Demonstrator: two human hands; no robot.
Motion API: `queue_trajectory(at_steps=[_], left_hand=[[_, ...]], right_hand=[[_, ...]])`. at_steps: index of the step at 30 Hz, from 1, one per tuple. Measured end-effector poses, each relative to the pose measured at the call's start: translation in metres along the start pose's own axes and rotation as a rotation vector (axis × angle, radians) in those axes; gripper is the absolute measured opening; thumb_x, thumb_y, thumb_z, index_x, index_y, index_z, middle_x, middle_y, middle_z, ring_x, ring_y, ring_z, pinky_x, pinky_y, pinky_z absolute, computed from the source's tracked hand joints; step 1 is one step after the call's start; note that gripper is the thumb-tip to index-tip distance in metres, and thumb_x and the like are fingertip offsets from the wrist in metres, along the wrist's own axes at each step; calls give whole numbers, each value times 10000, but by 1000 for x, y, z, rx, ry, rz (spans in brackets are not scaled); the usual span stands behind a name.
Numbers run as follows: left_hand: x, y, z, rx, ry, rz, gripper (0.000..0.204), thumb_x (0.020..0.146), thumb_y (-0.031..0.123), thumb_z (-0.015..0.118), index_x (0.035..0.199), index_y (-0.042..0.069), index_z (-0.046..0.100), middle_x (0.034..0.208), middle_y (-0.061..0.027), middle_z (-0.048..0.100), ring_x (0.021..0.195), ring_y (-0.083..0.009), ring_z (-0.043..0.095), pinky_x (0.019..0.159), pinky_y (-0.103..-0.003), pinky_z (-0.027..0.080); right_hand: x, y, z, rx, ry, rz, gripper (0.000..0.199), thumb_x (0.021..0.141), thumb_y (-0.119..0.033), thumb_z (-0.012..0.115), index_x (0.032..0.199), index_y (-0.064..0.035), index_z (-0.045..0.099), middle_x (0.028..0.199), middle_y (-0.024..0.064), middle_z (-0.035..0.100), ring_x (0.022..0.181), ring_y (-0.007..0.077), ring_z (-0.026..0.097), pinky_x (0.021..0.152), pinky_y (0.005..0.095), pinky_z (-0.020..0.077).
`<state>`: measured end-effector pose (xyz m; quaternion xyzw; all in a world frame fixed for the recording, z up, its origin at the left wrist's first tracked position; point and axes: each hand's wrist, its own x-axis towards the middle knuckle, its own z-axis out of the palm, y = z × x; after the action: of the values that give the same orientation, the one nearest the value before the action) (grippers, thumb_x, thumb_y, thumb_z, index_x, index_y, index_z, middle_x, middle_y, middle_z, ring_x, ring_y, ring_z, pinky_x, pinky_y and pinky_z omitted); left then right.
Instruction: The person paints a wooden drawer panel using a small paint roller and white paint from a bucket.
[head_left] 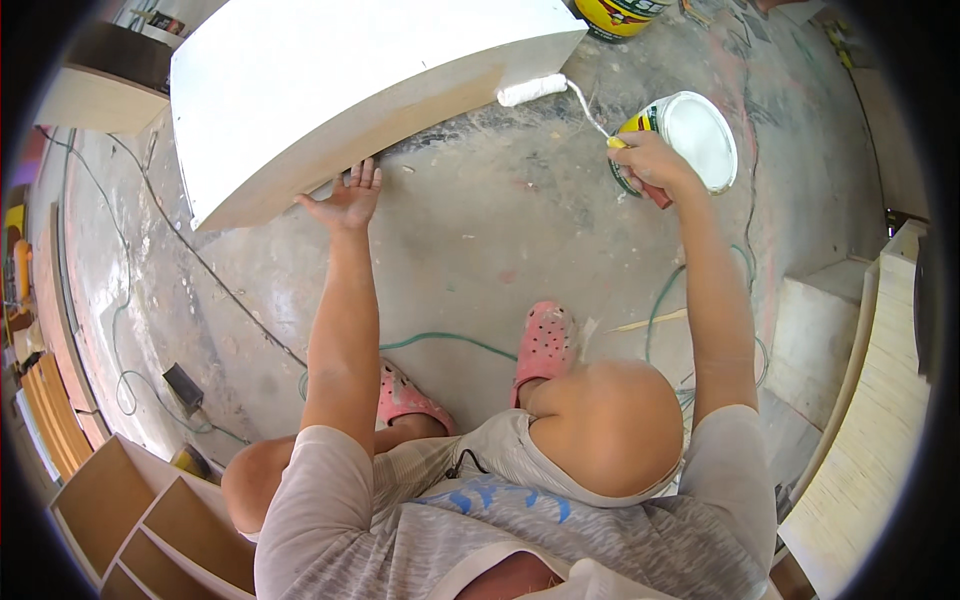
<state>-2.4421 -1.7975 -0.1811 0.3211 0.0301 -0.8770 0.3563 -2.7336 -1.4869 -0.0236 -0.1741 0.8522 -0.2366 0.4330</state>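
Observation:
My right hand (652, 165) is closed around the handle of a paint roller, its thumb near the yellow collar. The white roller sleeve (532, 90) is against or very close to the bare side of a large wooden box (400, 110), near that box's right end. The box's broad top face is glossy white, while the side facing me is bare wood. My left hand (348, 200) is palm up with fingers spread, at the lower edge of that side; whether it bears weight cannot be told. Behind my right hand stands a paint bucket (700, 140) with white showing at its round top.
Another yellow and black bucket (618, 14) stands at the far end. Dark and green cables (170, 220) cross the stained concrete floor. A compartmented wooden cabinet (165, 520) lies at the lower left; a pale wooden panel (865, 430) is at the right.

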Motion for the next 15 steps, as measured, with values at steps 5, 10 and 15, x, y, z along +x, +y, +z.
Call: queue_trajectory(at_steps=[5, 10, 15], left_hand=[[-2, -2, 0, 55, -27, 49, 1128, 687, 919, 272, 1512, 173, 91, 1506, -163, 223, 1383, -382, 232, 1127, -516, 151], [-3, 1, -1, 67, -87, 49, 1123, 704, 906, 272, 1512, 150, 77, 1516, -163, 192, 1381, -390, 235, 1126, -518, 153], [-7, 4, 0, 82, -98, 19, 1115, 727, 892, 252, 1511, 122, 62, 1522, -169, 169, 1381, -395, 234, 1124, -507, 156]], right_hand=[[-59, -24, -39, 29, 58, -65, 235, 905, -198, 562, 1037, -11, 613, 627, -7, 486, 455, 74, 445, 414, 254, 355], [-74, -36, -58, 24, 133, -40, 254, 907, -196, 565, 1062, -3, 620, 625, -4, 501, 442, 66, 430, 382, 253, 330], [-21, -9, -29, 19, 42, -52, 215, 885, -215, 571, 917, -6, 611, 603, 3, 496, 449, 90, 457, 389, 282, 369]])
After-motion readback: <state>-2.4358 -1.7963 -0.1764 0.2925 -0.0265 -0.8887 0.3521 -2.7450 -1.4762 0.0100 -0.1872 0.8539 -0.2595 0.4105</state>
